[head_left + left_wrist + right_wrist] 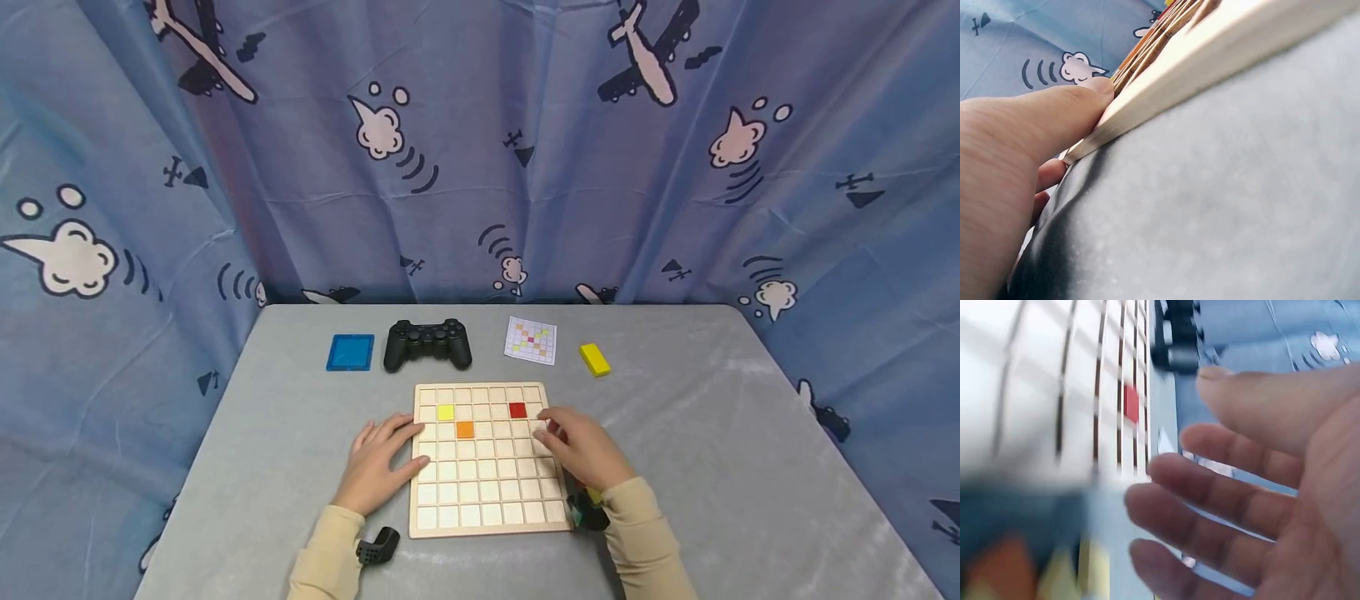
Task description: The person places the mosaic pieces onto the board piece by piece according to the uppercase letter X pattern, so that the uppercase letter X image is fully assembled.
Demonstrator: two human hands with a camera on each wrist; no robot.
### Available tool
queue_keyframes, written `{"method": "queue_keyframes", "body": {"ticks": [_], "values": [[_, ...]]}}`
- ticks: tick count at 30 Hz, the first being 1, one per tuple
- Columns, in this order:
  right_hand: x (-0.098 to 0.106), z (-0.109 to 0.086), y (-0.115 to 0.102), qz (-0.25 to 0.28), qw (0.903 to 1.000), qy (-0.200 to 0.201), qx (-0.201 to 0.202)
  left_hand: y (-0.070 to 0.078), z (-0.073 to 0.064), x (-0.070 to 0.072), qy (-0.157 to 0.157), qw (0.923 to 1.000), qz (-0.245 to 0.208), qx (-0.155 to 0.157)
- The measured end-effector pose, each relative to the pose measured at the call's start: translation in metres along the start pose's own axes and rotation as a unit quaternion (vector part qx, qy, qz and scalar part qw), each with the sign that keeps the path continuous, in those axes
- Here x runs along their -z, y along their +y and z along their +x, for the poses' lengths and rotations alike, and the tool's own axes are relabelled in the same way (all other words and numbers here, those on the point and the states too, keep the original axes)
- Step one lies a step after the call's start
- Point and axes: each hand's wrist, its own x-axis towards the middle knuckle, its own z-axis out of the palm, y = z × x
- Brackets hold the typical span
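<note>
A wooden grid board with white squares lies on the table. On it sit a yellow tile, an orange tile and a red tile. My left hand rests against the board's left edge; in the left wrist view its thumb lies along the top of the rim, other fingers beside it. Over the right edge hovers my right hand, its fingers loosely bent. Nothing shows between those fingers in the blurred right wrist view.
Behind the board are a blue square tray, a black game controller, a printed pattern card and a yellow block. Orange and yellow pieces in a dark-rimmed holder lie near my right wrist, mostly hidden from above. A curtain hangs behind.
</note>
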Motion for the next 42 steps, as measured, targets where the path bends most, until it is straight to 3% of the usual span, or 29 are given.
{"method": "queue_keyframes", "body": {"ticks": [6,12,20,27,42], "values": [[0.018,-0.041,0.027,-0.024,0.9957,-0.028,-0.085,-0.002,-0.002,0.001,0.008,1.0,0.004,-0.002],[0.024,-0.059,0.05,-0.04,0.9904,-0.034,-0.128,-0.002,-0.001,0.003,0.01,0.9999,0.005,0.0],[0.027,-0.053,0.058,-0.053,0.9834,-0.052,-0.165,-0.001,-0.001,0.002,-0.008,0.9999,0.004,0.008],[0.02,-0.046,0.061,-0.075,0.9798,-0.035,-0.182,0.001,0.0,0.001,-0.006,1.0,0.003,0.005],[0.018,-0.043,0.061,-0.068,0.9856,0.007,-0.155,0.001,0.0,0.0,0.003,1.0,0.003,0.003]]}}
